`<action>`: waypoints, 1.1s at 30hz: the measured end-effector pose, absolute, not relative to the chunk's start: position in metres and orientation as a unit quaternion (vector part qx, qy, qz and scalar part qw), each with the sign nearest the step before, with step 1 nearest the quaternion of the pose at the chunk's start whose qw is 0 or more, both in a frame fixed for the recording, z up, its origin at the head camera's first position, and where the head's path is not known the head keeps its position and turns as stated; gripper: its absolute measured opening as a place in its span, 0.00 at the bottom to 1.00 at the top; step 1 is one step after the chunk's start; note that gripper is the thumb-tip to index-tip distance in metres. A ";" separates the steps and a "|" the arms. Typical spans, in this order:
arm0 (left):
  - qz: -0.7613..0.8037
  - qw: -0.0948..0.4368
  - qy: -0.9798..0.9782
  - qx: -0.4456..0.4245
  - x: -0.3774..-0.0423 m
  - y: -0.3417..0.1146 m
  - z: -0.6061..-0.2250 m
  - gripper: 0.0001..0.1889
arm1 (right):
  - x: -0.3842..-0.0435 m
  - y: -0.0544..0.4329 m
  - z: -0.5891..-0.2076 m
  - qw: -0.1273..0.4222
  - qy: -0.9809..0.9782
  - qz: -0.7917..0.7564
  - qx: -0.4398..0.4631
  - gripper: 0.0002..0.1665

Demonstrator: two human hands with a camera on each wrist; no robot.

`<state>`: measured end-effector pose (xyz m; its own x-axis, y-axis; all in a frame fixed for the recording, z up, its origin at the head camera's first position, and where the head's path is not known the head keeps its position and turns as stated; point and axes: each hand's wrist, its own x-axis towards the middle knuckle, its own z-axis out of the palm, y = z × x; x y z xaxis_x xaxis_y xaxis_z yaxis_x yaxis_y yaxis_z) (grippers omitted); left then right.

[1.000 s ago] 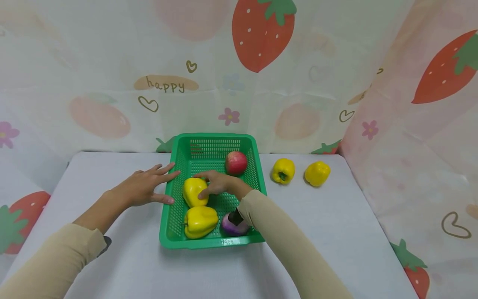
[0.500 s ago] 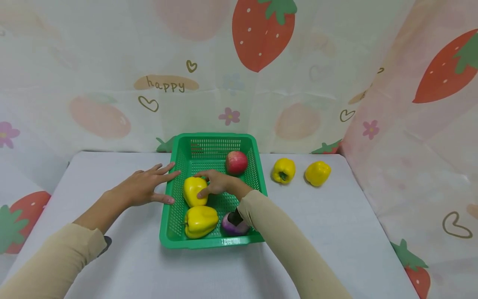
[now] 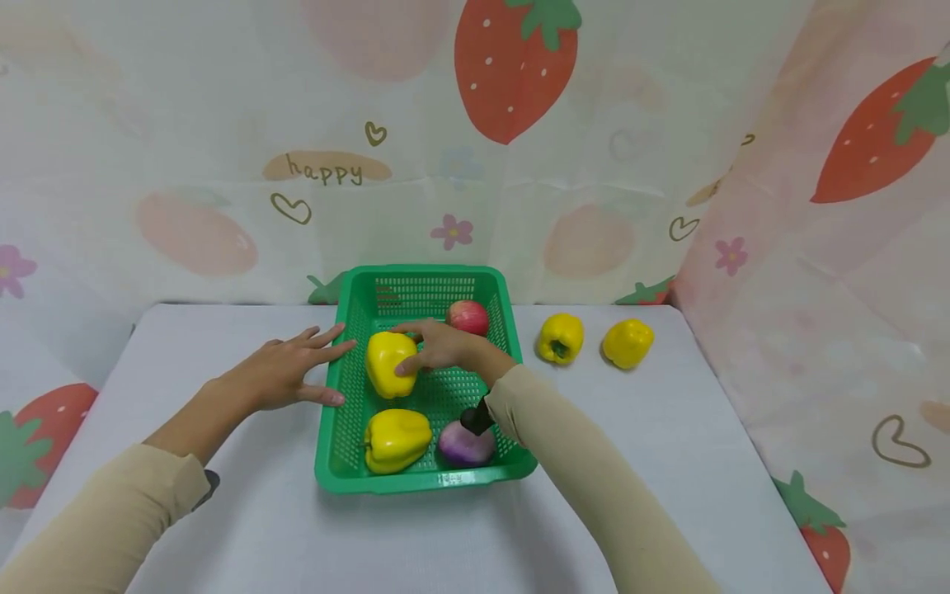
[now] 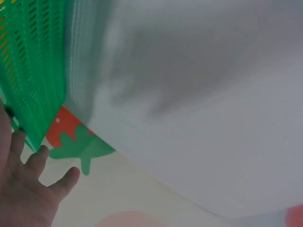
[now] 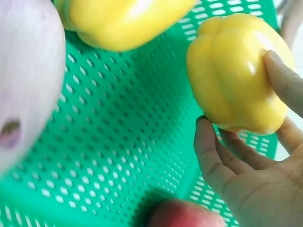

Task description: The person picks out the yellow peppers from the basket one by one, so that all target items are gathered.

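Note:
My right hand (image 3: 444,346) holds a yellow bell pepper (image 3: 389,363) between thumb and fingers, in the left part of a green plastic basket (image 3: 325,445). In the right wrist view the held pepper (image 5: 232,75) seems raised off the basket floor. A second yellow bell pepper (image 3: 398,441) lies on its side at the near left of the basket. To its right sits a purple-and-white round vegetable (image 3: 466,447), partly behind the wrist camera. A red apple (image 3: 466,317) is at the far right inside. With fingers spread, my left hand (image 3: 285,371) touches the basket's left rim.
Two more yellow bell peppers, a nearer-left one (image 3: 560,338) and a right one (image 3: 627,343), stand on the white table (image 3: 631,462) right of the basket. A printed fabric backdrop (image 3: 416,99) rises behind the table and along its right side.
My right hand has lifted the yellow bell pepper and moved it slightly away from me, widening its gap to the pepper below. My left hand has stayed at the rim.

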<state>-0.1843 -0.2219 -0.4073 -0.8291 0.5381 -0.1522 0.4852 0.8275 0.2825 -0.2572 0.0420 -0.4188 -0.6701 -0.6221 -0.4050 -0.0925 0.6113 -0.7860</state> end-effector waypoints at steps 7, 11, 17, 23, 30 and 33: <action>0.116 0.114 0.950 0.268 -0.185 -0.223 -0.408 0.45 | -0.262 0.059 -0.396 0.302 0.839 -0.378 -0.248 0.42; 0.117 0.113 0.950 0.268 -0.185 -0.224 -0.408 0.45 | -0.262 0.074 -0.380 0.297 0.826 -0.404 -0.258 0.41; 0.120 0.115 0.951 0.262 -0.184 -0.226 -0.411 0.45 | -0.263 0.100 -0.363 0.286 0.817 -0.429 -0.258 0.41; 0.122 0.106 0.949 0.269 -0.183 -0.225 -0.412 0.45 | -0.261 0.133 -0.348 0.270 0.834 -0.411 -0.251 0.42; 0.116 0.103 0.949 0.274 -0.183 -0.224 -0.410 0.45 | -0.259 0.177 -0.337 0.243 0.844 -0.407 -0.252 0.40; 0.118 0.105 0.949 0.274 -0.183 -0.222 -0.409 0.45 | -0.257 0.198 -0.335 0.238 0.848 -0.407 -0.244 0.40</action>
